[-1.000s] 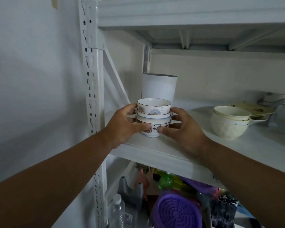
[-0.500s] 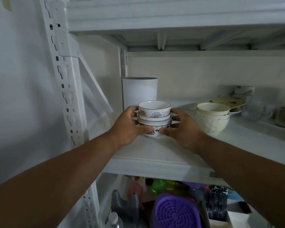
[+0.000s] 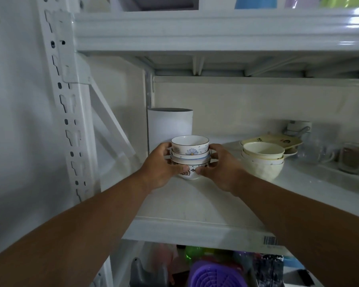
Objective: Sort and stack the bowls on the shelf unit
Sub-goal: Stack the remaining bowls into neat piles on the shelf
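**K:** Two hands on one stack. Left hand (image 3: 163,165) and right hand (image 3: 220,166) curl round the stack of small white patterned ceramic bowls (image 3: 190,157) from either side, thumbs pinching the bottom bowl at the front.

**M:** Where's the stack sitting?

**K:** On the white metal shelf board (image 3: 195,206), left part, set well back from the front lip. Can't tell whether the base touches the board or sits just off it. Top bowl has a blue daisy print.

**M:** What's behind it?

**K:** Tall white cylindrical container (image 3: 170,127) just behind, in the rear left corner by the back post. Gap between the two isn't readable from this angle.

**M:** Right side?

**K:** Stack of cream plain bowls (image 3: 262,160), near but apart from the right hand's knuckles. Flat cream plates (image 3: 272,139) behind those, glass mugs (image 3: 319,150) further right.

**M:** Left side?

**K:** White perforated upright post (image 3: 68,112) with a diagonal brace; bare board between it and the left hand.

**M:** Headroom?

**K:** Upper shelf beam (image 3: 216,34) well above the top bowl's rim. Bare board in front of the stack out to the lip.
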